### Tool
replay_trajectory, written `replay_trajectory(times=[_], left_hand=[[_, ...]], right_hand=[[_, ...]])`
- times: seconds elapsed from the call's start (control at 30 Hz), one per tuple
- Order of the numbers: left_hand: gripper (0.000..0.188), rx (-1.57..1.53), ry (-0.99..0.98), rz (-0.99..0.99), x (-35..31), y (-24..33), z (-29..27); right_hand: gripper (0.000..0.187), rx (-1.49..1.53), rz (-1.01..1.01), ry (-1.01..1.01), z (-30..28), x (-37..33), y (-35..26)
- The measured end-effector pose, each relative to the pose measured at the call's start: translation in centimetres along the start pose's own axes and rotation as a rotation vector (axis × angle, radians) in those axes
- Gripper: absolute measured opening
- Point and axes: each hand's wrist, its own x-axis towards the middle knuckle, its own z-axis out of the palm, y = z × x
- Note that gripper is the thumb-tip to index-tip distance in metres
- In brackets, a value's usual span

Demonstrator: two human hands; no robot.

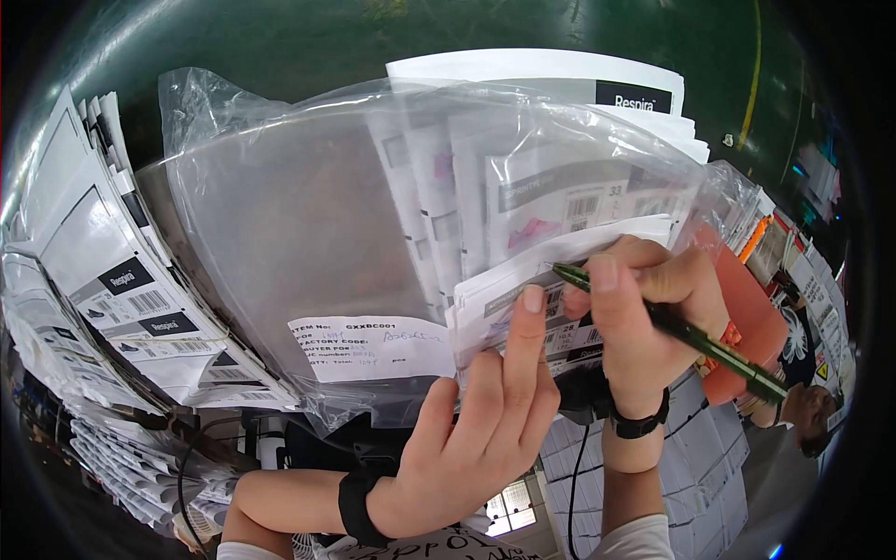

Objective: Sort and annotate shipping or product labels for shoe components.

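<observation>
1. 2 hands on sheet stack (504, 278), right part of clear bag (289, 224): right hand (667, 303) grips green pen (714, 348); left hand (485, 429) unclenched, fingertips pressing the sheets.
2. Sheets could skid if left pressure eases; slick plastic.
3. Pen stroke could wander if the stack flexes.

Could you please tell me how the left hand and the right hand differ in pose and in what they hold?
Pose: the left hand is mostly extended, while the right hand is curled.

Hold: the left hand holds no tool and rests on the printed sheets; the right hand grips a dark green pen.

Shared: both wear a black wristband.
</observation>
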Motion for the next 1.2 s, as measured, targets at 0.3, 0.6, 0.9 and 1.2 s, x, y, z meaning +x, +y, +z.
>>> replay_trajectory(times=[0.3,0.6,0.9,1.2], left_hand=[[0.006,0.009,0.025,-0.005,0.1,0.1,0.2],[0.006,0.011,0.045,-0.023,0.1,0.4,0.3],[0.014,0.038,0.03,-0.006,0.4,0.5,0.2],[0.021,0.059,0.054,-0.064,0.1,1.3,0.8]], right_hand=[[0.034,0.044,0.026,0.041,0.2,-0.1,0.1],[0.034,0.0,-0.014,0.05,0.1,-0.2,0.1],[0.017,0.253,0.033,0.06,-1.4,-0.1,-0.4],[0.026,0.161,0.019,0.091,-0.5,0.2,0.3]])
